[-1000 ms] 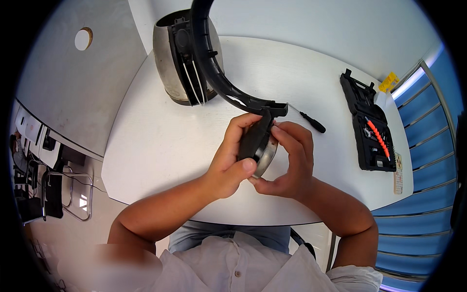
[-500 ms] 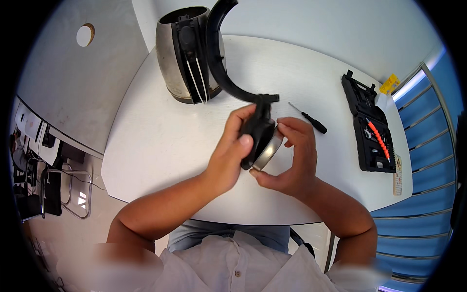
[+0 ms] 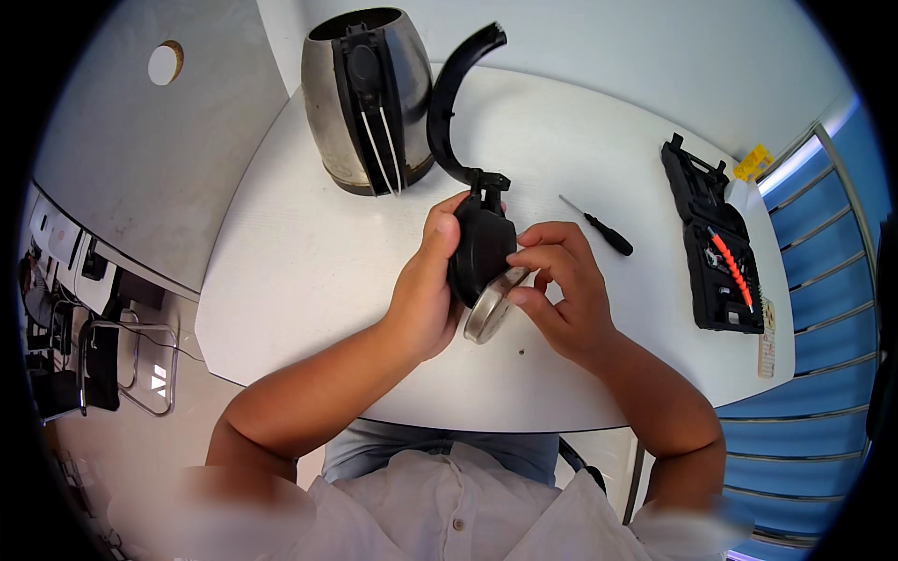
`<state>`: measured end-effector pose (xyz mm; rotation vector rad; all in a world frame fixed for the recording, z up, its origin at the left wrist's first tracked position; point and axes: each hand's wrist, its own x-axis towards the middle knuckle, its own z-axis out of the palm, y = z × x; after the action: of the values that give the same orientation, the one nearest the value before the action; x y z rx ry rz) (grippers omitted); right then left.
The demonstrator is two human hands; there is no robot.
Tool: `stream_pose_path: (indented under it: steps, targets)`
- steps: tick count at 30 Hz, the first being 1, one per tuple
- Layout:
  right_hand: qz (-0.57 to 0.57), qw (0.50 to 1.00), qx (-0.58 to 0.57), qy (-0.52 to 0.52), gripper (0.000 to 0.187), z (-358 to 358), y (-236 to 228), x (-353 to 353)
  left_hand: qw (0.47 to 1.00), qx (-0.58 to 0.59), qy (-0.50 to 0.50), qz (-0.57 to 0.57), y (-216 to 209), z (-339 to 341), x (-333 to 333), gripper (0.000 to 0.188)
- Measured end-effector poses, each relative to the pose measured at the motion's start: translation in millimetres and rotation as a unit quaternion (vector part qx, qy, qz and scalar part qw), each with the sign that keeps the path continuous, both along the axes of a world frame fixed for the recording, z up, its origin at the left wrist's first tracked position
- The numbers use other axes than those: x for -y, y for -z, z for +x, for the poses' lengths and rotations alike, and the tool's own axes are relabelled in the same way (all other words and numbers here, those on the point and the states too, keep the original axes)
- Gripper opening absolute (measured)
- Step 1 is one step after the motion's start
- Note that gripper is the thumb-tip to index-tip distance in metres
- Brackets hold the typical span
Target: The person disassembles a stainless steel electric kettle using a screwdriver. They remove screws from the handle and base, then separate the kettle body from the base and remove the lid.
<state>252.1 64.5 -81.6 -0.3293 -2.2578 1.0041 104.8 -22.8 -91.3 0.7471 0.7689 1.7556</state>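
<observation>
My left hand (image 3: 426, 290) is wrapped round the black plastic base of a kettle lid and handle assembly (image 3: 481, 245). Its curved black handle (image 3: 447, 103) rises away from me toward the wall. Between thumb and fingers, my right hand (image 3: 569, 299) pinches a round metal lid cover (image 3: 492, 307), tilted against the lower edge of the black part. Beyond my hands stands the steel kettle body (image 3: 323, 112), upright and open at the top, with a black strip down its side and two pale wires hanging from it. A small dark bit (image 3: 522, 352) lies on the table below my right hand.
A black screwdriver (image 3: 610, 234) lies right of my hands on the white table (image 3: 281, 309). Farther right is an open black tool case (image 3: 697, 266) with an orange flexible shaft (image 3: 730, 269). A metal railing (image 3: 828, 243) runs beyond the table's right edge.
The black assembly has turned, its handle now leaning farther right and away from the kettle. The metal cover has swung lower, and a small dark bit now shows on the table.
</observation>
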Motion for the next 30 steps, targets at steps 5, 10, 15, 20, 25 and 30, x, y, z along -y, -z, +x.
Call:
stream_pose_path:
  steps: [5, 10, 15, 20, 25, 30]
  targets:
    - [0.174, 0.984, -0.015, 0.041, 0.033, -7, 4, 2, 0.995, 0.084, 0.048, -0.015, 10, -3, -2, 0.065]
    - [0.162, 0.985, -0.017, 0.049, 0.033, -5, 7, 3, 0.989, 0.127, 0.073, 0.01, 7, -1, -1, 0.058]
    - [0.092, 0.994, -0.037, 0.041, 0.028, -5, 7, 6, 0.993, 0.105, 0.057, -0.014, 13, 0, -3, 0.067]
    - [0.09, 0.996, -0.013, 0.009, 0.023, -1, -1, 2, 0.996, 0.056, 0.074, -0.01, 17, -2, -3, 0.069]
    - [-0.23, 0.971, -0.057, -0.023, 0.025, 10, 4, -14, 0.991, 0.122, 0.06, -0.008, 6, -2, -3, 0.065]
    - [-0.396, 0.899, -0.164, 0.091, 0.033, 10, 1, -42, 0.975, 0.192, 0.109, 0.017, 1, -13, -4, 0.063]
